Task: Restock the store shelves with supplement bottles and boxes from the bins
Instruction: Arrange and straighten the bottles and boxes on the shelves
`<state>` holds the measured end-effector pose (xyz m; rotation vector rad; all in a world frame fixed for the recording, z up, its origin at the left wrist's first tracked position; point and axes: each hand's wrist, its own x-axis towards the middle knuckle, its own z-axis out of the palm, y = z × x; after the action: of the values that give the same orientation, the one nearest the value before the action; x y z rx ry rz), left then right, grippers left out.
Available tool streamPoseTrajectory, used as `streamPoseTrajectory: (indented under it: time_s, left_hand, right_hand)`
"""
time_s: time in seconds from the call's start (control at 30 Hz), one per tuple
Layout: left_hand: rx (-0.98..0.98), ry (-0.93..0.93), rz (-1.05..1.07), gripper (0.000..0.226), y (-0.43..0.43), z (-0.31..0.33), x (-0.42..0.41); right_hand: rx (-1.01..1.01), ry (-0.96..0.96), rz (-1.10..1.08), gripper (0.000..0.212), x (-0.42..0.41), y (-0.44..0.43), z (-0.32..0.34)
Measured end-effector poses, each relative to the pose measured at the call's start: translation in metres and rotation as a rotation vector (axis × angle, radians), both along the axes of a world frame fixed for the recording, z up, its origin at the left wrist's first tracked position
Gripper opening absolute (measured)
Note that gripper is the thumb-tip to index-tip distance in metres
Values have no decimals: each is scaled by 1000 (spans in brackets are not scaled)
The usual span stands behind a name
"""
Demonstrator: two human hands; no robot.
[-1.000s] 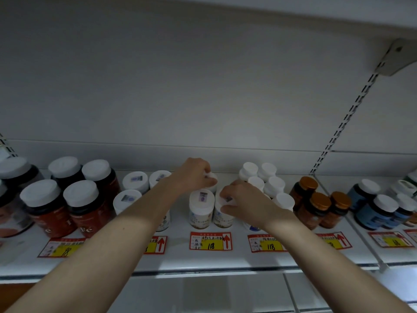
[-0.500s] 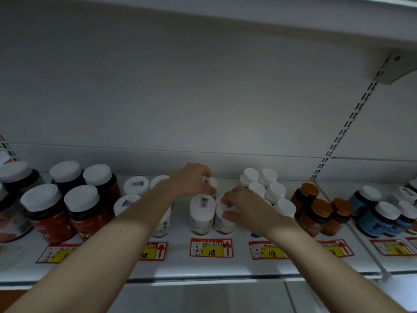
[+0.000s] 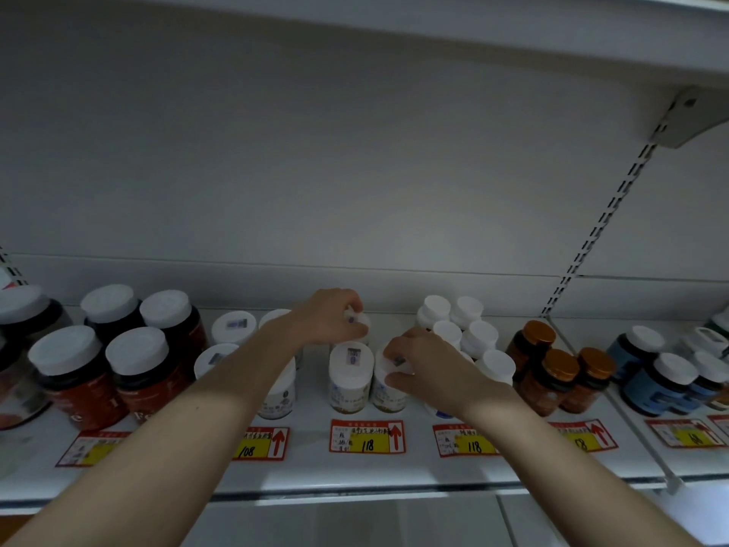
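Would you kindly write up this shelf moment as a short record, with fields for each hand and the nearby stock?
Left hand: grips rear white bottle by its cap
Right hand: grips front white bottle by its cap
Beside the front bottle: free white bottle, upright
Left neighbours: red bottles, white caps
Right neighbours: amber bottles, orange caps
Shelf: price tag reads 118

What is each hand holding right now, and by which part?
The left hand holds the back-row white bottle by its cap; the right hand holds the front-row white bottle, grip also on the cap.
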<state>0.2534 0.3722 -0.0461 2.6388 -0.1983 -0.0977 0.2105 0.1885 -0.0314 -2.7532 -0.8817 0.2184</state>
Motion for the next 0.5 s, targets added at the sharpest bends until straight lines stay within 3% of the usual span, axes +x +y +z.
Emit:
streamPoseTrajectory:
  time_s: [0.2,0.37,0.5]
  left_hand:
    - [-17,-45,-2,39,0,-4,-1]
    - [-53,-343,77,32,1,7,-11]
    - [-21,-489,59,55,12,22,-29]
  right_hand:
    - [-3,-23,10,30,0,0,-1]
    - [63,-88,51,26,-3,1,1]
    - [131,-79,126,29,-8,8,14]
